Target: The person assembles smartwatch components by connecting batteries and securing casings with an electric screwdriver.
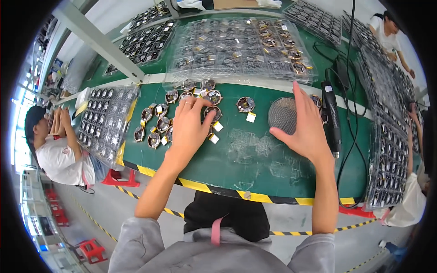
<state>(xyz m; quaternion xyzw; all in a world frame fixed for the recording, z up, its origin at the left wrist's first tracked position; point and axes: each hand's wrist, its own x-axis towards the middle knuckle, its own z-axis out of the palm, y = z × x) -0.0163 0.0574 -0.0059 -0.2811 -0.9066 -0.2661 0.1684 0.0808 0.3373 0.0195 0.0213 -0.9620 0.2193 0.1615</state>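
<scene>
My left hand (pixel 189 127) is curled over a cluster of round watch cases (pixel 163 123) on the green table. Its thumb and forefinger close on one watch case (pixel 213 113) at the cluster's right side. White and yellow tabs hang from several of these cases. Standing alone between my hands is another watch case (pixel 246 104) with a yellow-and-white tab. My right hand (pixel 307 129) is open, thumb spread from the fingers, beside a round textured metal disc (pixel 282 114). The hand partly covers the disc's right edge; whether they touch, I cannot tell.
A black electric screwdriver (pixel 331 116) with cables lies right of my right hand. Clear trays of watch parts stand at the back (pixel 236 50), left (pixel 107 123) and right (pixel 389 159). Striped tape (pixel 218 189) marks the near edge. Other people sit left and right.
</scene>
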